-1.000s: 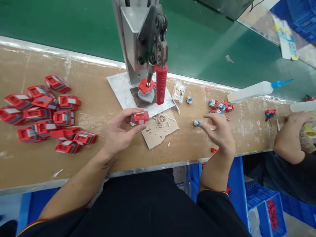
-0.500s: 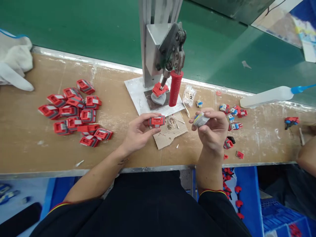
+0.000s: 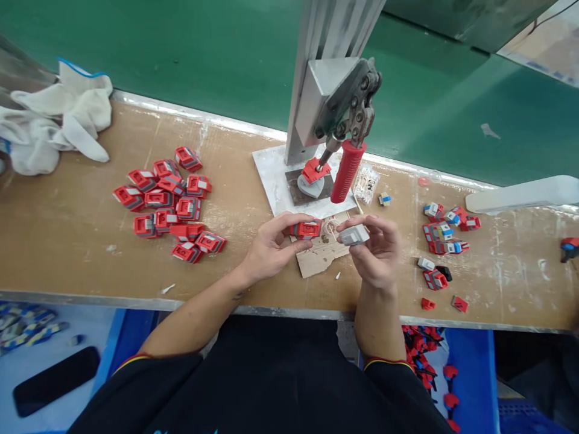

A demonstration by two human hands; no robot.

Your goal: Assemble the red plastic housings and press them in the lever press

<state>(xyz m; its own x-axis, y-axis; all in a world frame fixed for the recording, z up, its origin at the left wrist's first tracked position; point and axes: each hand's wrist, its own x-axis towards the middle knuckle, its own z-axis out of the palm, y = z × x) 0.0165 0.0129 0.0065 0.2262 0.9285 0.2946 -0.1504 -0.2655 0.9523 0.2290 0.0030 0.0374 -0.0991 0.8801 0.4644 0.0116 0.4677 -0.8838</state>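
Note:
My left hand (image 3: 274, 247) pinches a red and grey plastic part (image 3: 307, 229) between thumb and fingers, its recessed side facing up. Close to its right, my right hand (image 3: 377, 250) grips a light grey plastic piece (image 3: 353, 235) by its edges. A small gap separates the two pieces. Beyond them stands a toggle clamp with a red handle (image 3: 348, 172); its rod tip rests on a red part (image 3: 315, 171) over a grey piece (image 3: 310, 187) on the metal base plate (image 3: 270, 166). Under my hands lies a torn cardboard scrap (image 3: 312, 263).
Several red and grey parts (image 3: 165, 208) are heaped at left, by white gloves (image 3: 84, 114). Small red, white and blue parts (image 3: 446, 232) lie at right near a white bottle (image 3: 520, 194). A bag of cotton swabs (image 3: 365, 184) sits behind the clamp handle. Blue bins (image 3: 470, 374) and a phone (image 3: 56, 381) are below the table.
My right hand has brought the grey piece leftward, closer to the red part, and turned it so its grey face shows. The whole view has shifted left.

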